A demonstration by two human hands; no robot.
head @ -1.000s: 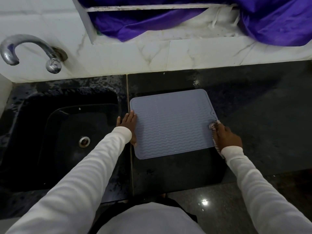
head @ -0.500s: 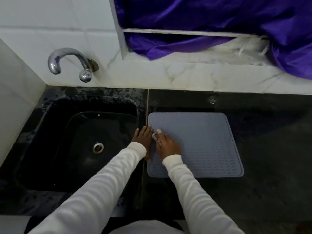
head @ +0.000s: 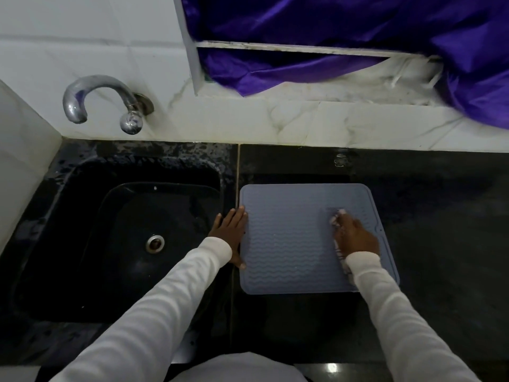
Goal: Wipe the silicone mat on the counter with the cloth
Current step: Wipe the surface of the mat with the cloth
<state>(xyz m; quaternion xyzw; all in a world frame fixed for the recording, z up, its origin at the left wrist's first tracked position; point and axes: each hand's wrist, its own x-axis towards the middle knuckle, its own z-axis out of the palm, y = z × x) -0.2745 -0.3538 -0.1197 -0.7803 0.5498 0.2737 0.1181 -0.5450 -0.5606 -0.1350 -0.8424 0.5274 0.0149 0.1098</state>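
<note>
A grey-blue silicone mat (head: 292,244) with a wavy ribbed surface lies flat on the black counter (head: 440,244), just right of the sink. My left hand (head: 231,235) rests flat on the mat's left edge, fingers spread, holding nothing. My right hand (head: 355,235) presses a small light cloth (head: 336,217) onto the right part of the mat. Most of the cloth is hidden under the palm; bits show at the fingertips and by the wrist.
A black sink (head: 110,244) with a metal drain (head: 155,243) sits to the left. A chrome tap (head: 104,100) sticks out of the white tiled wall. Purple fabric (head: 358,37) hangs over the ledge behind the counter.
My right hand swept the cloth from the mat's right edge to its left side, then back to the right. My left hand stayed on the left edge. The view shifted.
</note>
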